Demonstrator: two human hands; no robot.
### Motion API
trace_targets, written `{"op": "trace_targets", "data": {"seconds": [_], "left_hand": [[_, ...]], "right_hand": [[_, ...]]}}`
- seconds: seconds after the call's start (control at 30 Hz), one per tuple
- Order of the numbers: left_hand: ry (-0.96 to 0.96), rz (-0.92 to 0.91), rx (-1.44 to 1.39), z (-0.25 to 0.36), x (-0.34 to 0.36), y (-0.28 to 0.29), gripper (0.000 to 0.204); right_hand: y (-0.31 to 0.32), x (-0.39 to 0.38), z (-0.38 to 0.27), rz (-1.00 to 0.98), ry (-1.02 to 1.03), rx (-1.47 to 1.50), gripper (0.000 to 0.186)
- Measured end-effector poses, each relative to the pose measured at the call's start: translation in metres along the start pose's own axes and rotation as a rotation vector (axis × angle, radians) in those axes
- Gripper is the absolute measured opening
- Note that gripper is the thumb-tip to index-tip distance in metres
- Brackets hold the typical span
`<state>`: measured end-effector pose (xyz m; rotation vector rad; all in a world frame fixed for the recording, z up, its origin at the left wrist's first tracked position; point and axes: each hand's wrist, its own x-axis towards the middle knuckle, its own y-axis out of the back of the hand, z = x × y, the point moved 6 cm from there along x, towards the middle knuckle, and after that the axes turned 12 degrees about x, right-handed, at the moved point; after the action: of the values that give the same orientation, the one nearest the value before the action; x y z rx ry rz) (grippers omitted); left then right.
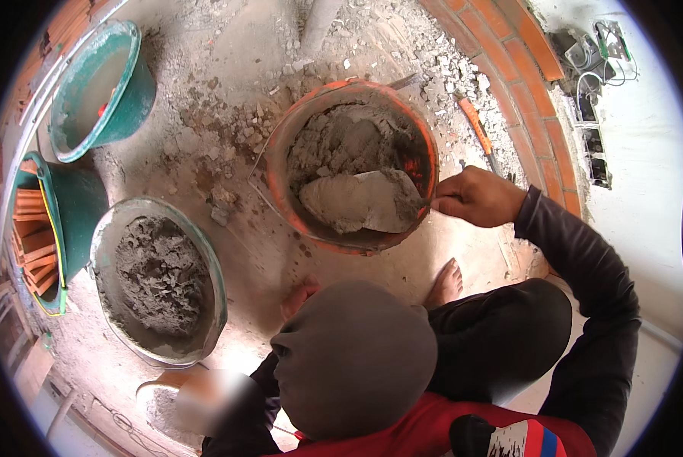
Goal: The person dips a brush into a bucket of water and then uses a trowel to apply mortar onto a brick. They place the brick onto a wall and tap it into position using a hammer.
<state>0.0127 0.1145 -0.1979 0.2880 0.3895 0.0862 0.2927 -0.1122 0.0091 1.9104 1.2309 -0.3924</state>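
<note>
My right hand [478,196] is closed round the handle end of a trowel, at the right rim of an orange bucket [274,179]. The trowel [360,199] lies inside the bucket, its broad blade coated with wet grey mortar. More mortar [341,141] is heaped behind the blade. My left hand [212,397] is smeared out at the lower left, over or beside a small container of grey material [162,411]. Its fingers cannot be made out, nor whether it holds anything.
Left of the orange bucket stands a wide tub [215,266] of grey crumbly mix. Beyond are a green tub of bricks [75,198] and another green tub [139,91]. An orange-handled tool [475,123] lies by rubble and a brick course [524,91]. A grey cloth-covered shape [356,358] blocks the lower middle.
</note>
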Motion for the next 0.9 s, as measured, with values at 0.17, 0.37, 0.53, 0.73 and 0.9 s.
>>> {"op": "trace_targets", "data": {"seconds": [0.17,0.37,0.53,0.73,0.9], "left_hand": [[0.002,-0.014,0.065,-0.006,0.009,-0.018,0.017],[0.039,0.055,0.201,-0.022,0.013,-0.01,0.02],[0.083,0.031,0.34,-0.056,0.014,-0.015,0.025],[0.122,0.096,0.462,-0.083,0.01,0.005,0.031],[0.167,0.133,0.52,-0.089,0.009,0.012,0.035]], "right_hand": [[-0.004,-0.033,0.037,0.288,0.218,0.052,0.017],[0.009,-0.06,0.064,0.484,0.231,0.005,0.015],[0.024,-0.144,0.11,0.602,0.12,0.011,0.014],[0.063,-0.23,0.14,0.746,0.008,-0.085,0.016],[0.079,-0.274,0.174,0.766,-0.118,-0.13,0.018]]}}
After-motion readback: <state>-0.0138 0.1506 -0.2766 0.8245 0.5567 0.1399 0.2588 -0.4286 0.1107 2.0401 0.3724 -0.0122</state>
